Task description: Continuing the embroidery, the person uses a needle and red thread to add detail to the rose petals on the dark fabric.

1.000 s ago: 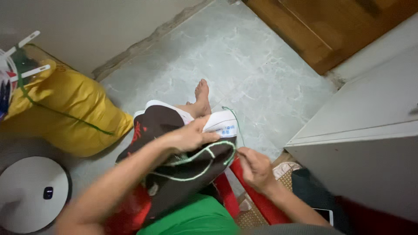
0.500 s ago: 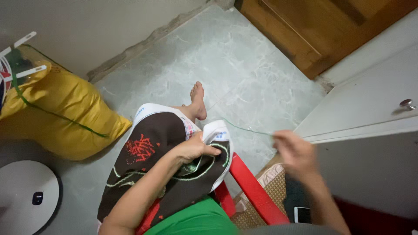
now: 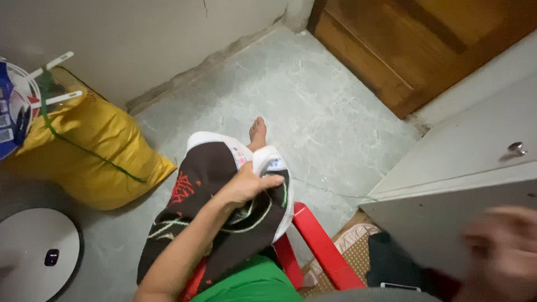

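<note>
While the left hand (image 3: 246, 187) pinched the black garment (image 3: 212, 212) against the knee, seemingly to keep the cloth taut, the right hand (image 3: 503, 251) was drawn far out to the side, blurred, so I could not tell its grip. A thin thread (image 3: 330, 190) ran between them. The garment draped over the lap above a red chair (image 3: 319, 246).
</note>
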